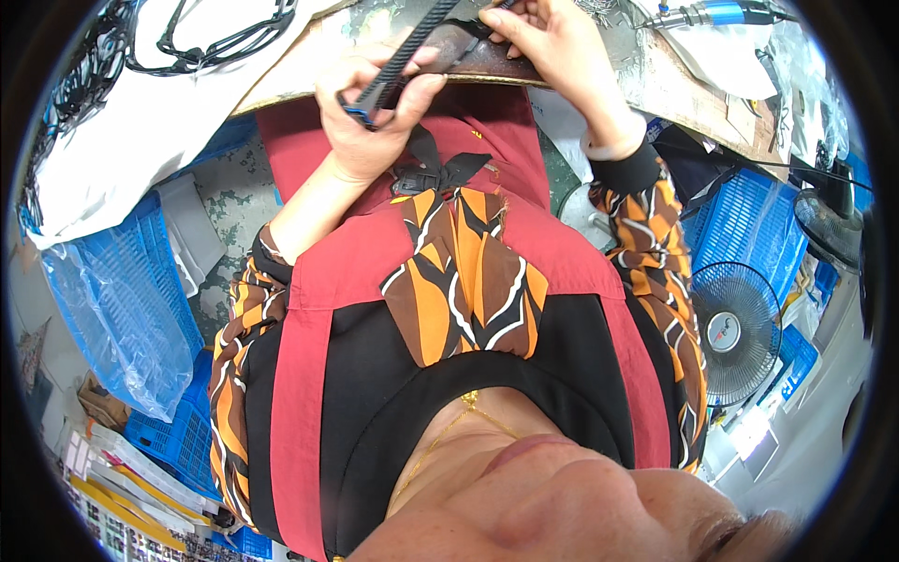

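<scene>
L grip (361,136): holds blk ribbed strip (410,51), top sticking out | R grip (558,49): can't tell

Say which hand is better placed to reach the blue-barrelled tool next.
Probably the right hand: it is nearer the blue-barrelled tool, though its fingertips seem to pinch something dark. The left hand is farther off and holds a black strip.

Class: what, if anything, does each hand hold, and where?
The left hand grips a black ribbed strip near its blue-edged end. The right hand seems to pinch something dark; part unclear.
</scene>
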`<state>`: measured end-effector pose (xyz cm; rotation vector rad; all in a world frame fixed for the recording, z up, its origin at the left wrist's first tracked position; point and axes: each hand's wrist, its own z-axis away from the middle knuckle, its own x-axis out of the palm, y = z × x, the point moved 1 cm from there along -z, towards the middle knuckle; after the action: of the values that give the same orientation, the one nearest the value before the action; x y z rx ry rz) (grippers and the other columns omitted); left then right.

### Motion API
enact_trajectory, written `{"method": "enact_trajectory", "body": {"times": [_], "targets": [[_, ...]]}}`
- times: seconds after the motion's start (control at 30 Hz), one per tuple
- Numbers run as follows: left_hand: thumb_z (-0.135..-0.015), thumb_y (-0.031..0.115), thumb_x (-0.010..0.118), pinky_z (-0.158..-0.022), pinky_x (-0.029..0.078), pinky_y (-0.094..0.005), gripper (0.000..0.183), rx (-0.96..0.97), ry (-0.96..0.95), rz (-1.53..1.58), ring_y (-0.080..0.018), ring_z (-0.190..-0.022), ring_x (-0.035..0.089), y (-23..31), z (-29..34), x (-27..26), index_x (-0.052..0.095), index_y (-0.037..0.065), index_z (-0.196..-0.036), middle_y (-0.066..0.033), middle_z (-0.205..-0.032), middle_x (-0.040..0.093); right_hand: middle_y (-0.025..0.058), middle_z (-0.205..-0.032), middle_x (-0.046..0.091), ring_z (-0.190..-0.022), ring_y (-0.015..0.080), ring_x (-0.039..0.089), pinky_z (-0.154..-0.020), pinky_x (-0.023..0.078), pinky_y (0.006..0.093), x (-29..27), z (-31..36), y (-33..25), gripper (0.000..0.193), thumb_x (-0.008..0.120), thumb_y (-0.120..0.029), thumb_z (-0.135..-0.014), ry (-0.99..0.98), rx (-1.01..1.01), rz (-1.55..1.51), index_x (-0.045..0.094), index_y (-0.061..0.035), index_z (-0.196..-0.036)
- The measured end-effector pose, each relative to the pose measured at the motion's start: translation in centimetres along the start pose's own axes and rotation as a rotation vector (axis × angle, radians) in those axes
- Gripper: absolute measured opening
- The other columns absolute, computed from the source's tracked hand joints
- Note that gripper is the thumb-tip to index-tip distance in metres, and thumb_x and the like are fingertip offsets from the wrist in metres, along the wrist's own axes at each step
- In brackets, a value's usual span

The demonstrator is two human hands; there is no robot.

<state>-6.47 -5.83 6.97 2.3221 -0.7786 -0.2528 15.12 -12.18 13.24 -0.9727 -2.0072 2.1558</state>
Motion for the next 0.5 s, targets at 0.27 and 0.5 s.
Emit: {"method": "enact_trajectory", "body": {"times": [0.27,0.5], "targets": [[-0.104,0.019,0.056,-0.091,0.044,-0.0536,0.027,-0.376,0.263,0.629,-0.0264,-0.09,0.061,0.2,-7.5,-3.6,0.045,0.011,-0.128,-0.0101,-0.1,0.057,0.0108,-0.103,0.075,-0.092,0.0292,0.069,-0.086,0.054,0.0385,-1.9,1.2,1.5,0.016,0.065,-0.017,-0.099,0.215,-0.462,0.424,0.074,-0.0056,-0.106],[-0.109,0.041,0.047,-0.063,0.04,-0.0262,0.042,-0.766,0.149,1.362,-0.0119,-0.07,0.045,-0.6,-11.2,-1.7,0.046,0.018,-0.145,-0.0049,-0.096,0.054,0.0153,-0.103,0.07,-0.086,0.0278,0.07,-0.081,0.058,0.0381,-13.6,-0.7,6.6,0.036,0.073,-0.006,-0.091,0.983,-0.528,0.198,0.055,0.0001,-0.121]]}}
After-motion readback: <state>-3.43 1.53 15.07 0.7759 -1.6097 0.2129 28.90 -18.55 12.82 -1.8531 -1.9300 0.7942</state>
